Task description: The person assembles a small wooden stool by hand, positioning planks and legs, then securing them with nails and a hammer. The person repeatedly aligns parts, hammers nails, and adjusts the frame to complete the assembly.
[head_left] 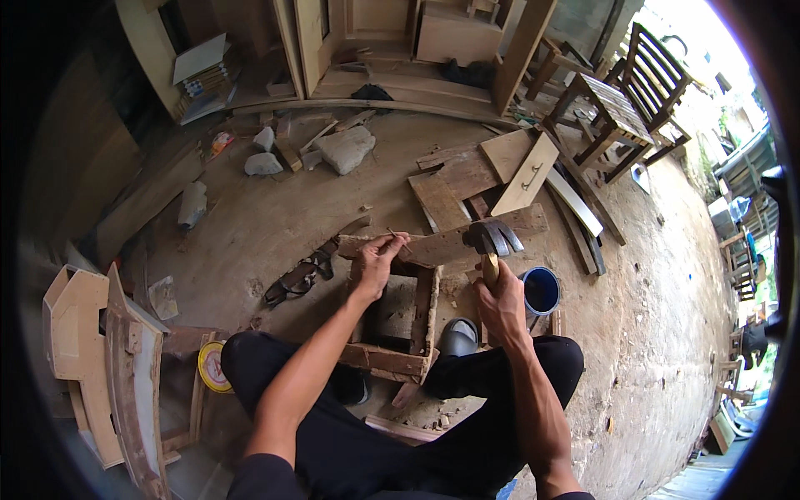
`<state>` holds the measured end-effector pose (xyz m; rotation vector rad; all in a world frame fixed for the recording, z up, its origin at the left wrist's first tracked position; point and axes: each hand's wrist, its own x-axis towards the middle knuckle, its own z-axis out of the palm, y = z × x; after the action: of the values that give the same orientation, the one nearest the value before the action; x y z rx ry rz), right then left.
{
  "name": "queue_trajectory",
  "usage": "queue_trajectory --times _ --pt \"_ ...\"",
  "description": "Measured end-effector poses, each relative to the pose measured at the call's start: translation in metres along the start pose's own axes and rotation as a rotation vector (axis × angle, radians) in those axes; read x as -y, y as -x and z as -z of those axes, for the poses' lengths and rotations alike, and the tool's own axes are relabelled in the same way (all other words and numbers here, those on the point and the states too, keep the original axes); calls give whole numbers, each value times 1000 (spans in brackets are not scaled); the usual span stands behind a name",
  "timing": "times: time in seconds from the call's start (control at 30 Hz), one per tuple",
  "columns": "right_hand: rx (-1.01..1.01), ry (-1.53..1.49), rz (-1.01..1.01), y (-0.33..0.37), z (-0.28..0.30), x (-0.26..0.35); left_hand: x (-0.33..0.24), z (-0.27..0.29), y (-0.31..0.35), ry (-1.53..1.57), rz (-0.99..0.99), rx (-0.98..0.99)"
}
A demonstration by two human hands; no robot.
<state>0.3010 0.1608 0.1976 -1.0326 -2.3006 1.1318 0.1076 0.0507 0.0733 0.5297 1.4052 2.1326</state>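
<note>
My left hand (377, 265) pinches a thin nail (392, 232) at the left part of a rough wooden board (446, 247). This board lies across the far end of a rectangular wooden frame (427, 310) on the ground between my legs. In my right hand (502, 307) is a claw hammer (493, 239), gripped by its wooden handle. Its dark metal head is raised in front of the board's right half. Whether the nail's point touches the wood I cannot tell.
A blue can (542, 291) stands right of my right hand. Sandals (302, 279) lie left of the frame. Loose planks and a drawer front (527, 173) are piled ahead, with stones (344, 150) farther left. A slatted chair (625, 104) stands far right; wooden pieces (137, 358) lean at left.
</note>
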Motion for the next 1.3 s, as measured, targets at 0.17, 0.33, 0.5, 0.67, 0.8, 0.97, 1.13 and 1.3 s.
queue_trajectory --times 0.17,0.33,0.5,0.67,0.8,0.97,1.13,1.3 --pt "68 72 63 0 -10 -2 5 -6 7 -134 -125 7" --pt "123 187 76 -2 -14 -7 7 -11 9 -236 -192 -63" --pt "142 177 56 -3 -21 -1 13 -13 5 -318 -287 -80" --pt "186 143 51 -7 -28 7 11 -10 -2 -222 -300 -104" --pt "213 127 32 -8 -34 11 5 -8 -3 -291 -232 -90" --pt "170 -14 78 -3 -37 12 15 -16 -3 -283 -345 -134" --pt "185 -43 -23 -4 -39 10 23 -4 -19 -154 -309 -200" --pt "206 -197 -143 -8 -48 7 18 7 -28 -143 -237 -155"
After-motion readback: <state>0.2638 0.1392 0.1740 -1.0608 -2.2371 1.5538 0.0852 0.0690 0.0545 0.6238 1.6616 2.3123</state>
